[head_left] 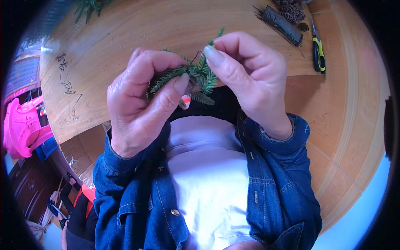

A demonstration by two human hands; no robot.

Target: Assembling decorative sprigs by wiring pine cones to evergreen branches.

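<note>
Between my hands, above the table's near edge, is a small bunch of green artificial pine sprigs [204, 79]. My left hand [143, 93] pinches the bunch at its base, thumb pressed over the stems. A thin dark wire end [194, 57] sticks up beside that thumb. With thumb and forefinger, my right hand [252, 68] is closed on the tip of one sprig, whose green end [221, 32] shows above the fingers. The stems inside my left hand are mostly hidden.
Far right on the wooden table [158, 25] lie a dark bundle of wires [281, 25], several pine cones [291, 10] and scissors with black and yellow handles [319, 54]. More greenery [89, 8] lies far left. A pink plastic chair [25, 127] and another person [79, 216] are at left.
</note>
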